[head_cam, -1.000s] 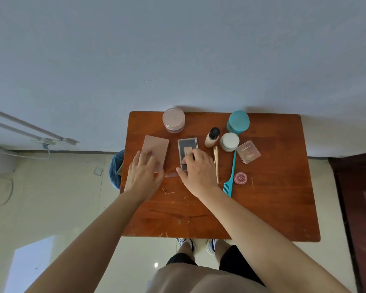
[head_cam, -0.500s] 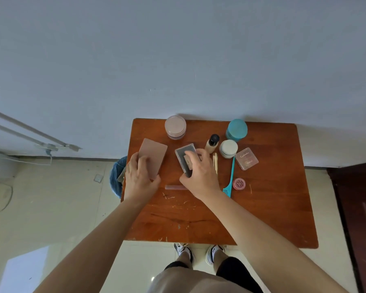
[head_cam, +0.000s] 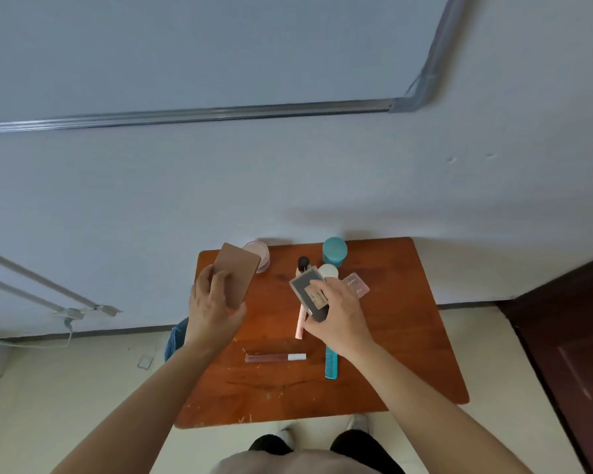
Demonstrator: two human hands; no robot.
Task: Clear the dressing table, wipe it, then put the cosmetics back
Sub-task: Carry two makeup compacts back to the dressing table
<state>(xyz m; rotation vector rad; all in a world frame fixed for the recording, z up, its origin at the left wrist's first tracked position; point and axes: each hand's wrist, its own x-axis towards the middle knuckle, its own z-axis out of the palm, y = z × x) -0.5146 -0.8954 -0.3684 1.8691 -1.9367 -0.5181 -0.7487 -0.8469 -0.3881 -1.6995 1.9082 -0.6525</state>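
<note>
Both cases now lifted: left hand (head_cam: 216, 302) grips brown case (head_cam: 237, 273), right hand (head_cam: 339, 313) grips grey case (head_cam: 307, 289). Clearing barely begun (jar (head_cam: 335, 251), comb (head_cam: 331, 362), tube (head_cam: 274, 357) around the grips remain); wipe pending.

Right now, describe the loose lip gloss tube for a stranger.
Start at the wooden table by the wall. Near its front middle, the lip gloss tube lies crosswise, untouched. Unlike the teal comb beside it, it is pinkish with a white cap.

Red-brown table (head_cam: 408, 336), teal comb (head_cam: 331, 364) (jar (head_cam: 335, 251) too), perhaps pink tube (head_cam: 267, 358)
</note>
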